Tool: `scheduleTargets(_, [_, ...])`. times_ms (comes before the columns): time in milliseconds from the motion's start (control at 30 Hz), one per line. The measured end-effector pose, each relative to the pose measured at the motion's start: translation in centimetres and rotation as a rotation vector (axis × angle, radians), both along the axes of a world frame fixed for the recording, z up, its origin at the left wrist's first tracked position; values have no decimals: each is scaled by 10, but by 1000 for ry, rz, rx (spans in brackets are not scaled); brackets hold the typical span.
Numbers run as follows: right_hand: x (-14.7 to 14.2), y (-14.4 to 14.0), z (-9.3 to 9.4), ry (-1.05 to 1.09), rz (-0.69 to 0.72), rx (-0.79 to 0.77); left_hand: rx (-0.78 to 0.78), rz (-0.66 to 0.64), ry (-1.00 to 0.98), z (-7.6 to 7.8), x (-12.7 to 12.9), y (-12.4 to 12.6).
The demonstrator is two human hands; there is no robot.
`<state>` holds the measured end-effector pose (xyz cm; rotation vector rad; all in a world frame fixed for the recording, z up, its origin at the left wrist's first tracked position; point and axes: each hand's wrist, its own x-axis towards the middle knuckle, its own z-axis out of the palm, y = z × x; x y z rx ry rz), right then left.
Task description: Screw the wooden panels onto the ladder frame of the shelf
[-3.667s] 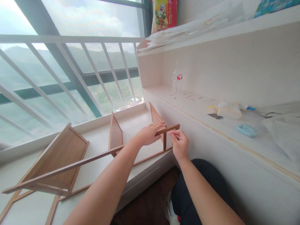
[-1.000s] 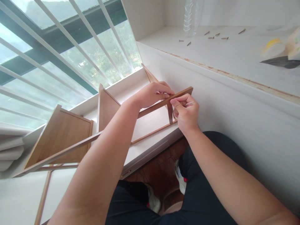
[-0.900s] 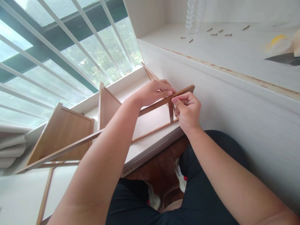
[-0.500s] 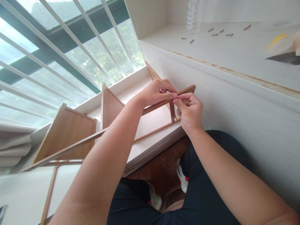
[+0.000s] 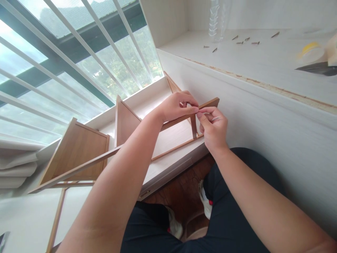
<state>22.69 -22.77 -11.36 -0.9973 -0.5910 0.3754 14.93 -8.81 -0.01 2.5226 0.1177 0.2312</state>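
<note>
White window ledge [image 5: 176,135], bearing wooden frame [image 5: 79,149], rail [image 5: 209,103] uppermost. Left hand [image 5: 179,104] and right hand [image 5: 214,126]: fingertips meeting at the rail, above its upright [image 5: 193,127]; whether either grip holds anything cannot be told. Advisable: rail braced, fingertips steady.

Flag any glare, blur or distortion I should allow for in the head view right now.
Head view: window bright and hazy, its outdoor scene washed out; head view, right edge: yellow-edged item smeared; head view, centre: left hand and right hand fairly clear, though anything between their fingertips is too small to tell.
</note>
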Motion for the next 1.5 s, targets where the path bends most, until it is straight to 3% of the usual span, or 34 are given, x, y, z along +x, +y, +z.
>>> scheduleTargets(567, [2,3,-3,51,-13,-15,25,25,51,-1,2,-4])
scheduleTargets(1000, [3,1,-3,99,62,-7,20,26,36,-3,4,-1])
scheduleTargets(1267, [-1,-5,3,-78,-43,-18,4,33,37,-4,2,-1])
scheduleTargets(1500, [-3,-11,6,-148,-54,-57,5,41,-2,-4,2,-1])
